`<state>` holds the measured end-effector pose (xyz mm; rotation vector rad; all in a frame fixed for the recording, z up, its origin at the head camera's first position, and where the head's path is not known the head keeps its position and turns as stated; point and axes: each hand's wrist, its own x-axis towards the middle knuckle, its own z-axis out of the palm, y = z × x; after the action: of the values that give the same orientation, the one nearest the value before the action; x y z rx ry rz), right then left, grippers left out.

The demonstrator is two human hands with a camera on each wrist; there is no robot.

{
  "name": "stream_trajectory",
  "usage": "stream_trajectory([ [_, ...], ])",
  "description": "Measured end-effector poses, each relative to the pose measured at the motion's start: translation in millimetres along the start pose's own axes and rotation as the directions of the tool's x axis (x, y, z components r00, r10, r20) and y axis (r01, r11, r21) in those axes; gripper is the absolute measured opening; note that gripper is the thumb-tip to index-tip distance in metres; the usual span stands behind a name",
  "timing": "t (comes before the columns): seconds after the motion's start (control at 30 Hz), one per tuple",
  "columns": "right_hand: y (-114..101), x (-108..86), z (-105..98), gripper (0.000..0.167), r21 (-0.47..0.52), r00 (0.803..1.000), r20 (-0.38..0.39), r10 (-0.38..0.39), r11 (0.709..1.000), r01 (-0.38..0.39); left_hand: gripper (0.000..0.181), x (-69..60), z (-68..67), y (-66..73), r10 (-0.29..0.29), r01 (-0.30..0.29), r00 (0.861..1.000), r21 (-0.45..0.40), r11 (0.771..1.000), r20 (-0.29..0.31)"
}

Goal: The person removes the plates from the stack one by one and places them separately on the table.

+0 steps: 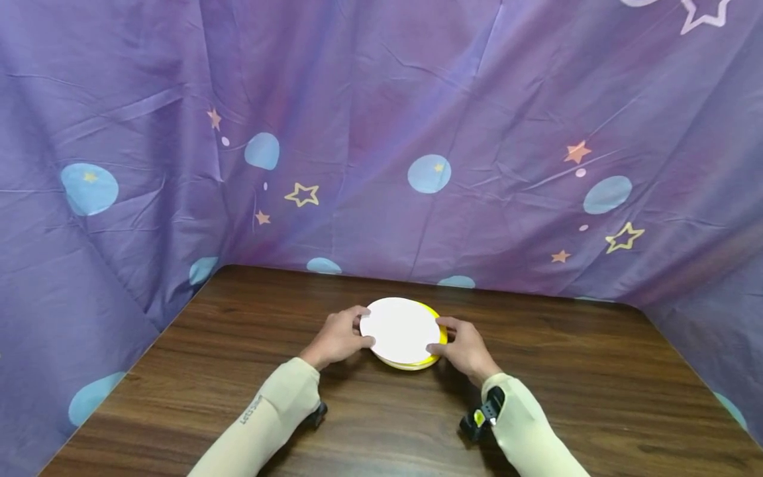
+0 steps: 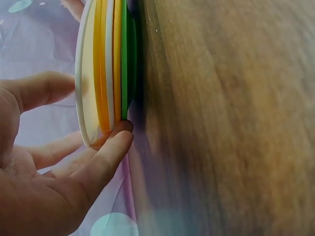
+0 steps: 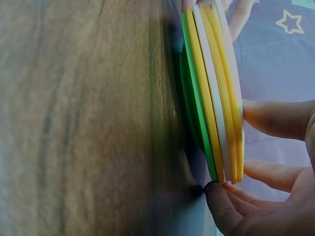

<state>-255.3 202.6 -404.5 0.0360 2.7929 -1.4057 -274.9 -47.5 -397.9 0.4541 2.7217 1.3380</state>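
A stack of round plates in white, yellow and green lies on the table, its top white plate (image 1: 401, 330) shifted a little left over a yellow plate (image 1: 443, 331). My left hand (image 1: 340, 336) holds the left side, thumb and fingers at the rims. On the right side my right hand (image 1: 467, 348) touches the rims with thumb and fingertips. In the left wrist view the green plate (image 2: 124, 64) is lowest and the white plate (image 2: 84, 98) tilts slightly apart from those below. The right wrist view shows the green plate (image 3: 194, 93) at the bottom too.
The brown wooden table (image 1: 250, 318) extends around the stack. Behind it and at both sides hangs a purple cloth (image 1: 369, 119) with stars and blue spots, meeting the table's far edge.
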Motion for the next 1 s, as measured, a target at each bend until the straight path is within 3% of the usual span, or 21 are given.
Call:
stream_trajectory([
  [0.47, -1.1, 1.5, 3.5, 0.059, -0.066, 1.0, 0.003, 0.011, 0.998, -0.01, 0.055, 1.3, -1.8, -4.5, -0.002, 0.002, 1.0, -0.028, 1.0, -0.016],
  [1.0, -1.3, -0.7, 4.1, 0.059, -0.081, 0.998, -0.013, -0.062, 0.995, 0.061, 0.052, 1.4, -2.8, -8.2, -0.013, 0.013, 1.0, -0.085, 0.996, -0.007],
])
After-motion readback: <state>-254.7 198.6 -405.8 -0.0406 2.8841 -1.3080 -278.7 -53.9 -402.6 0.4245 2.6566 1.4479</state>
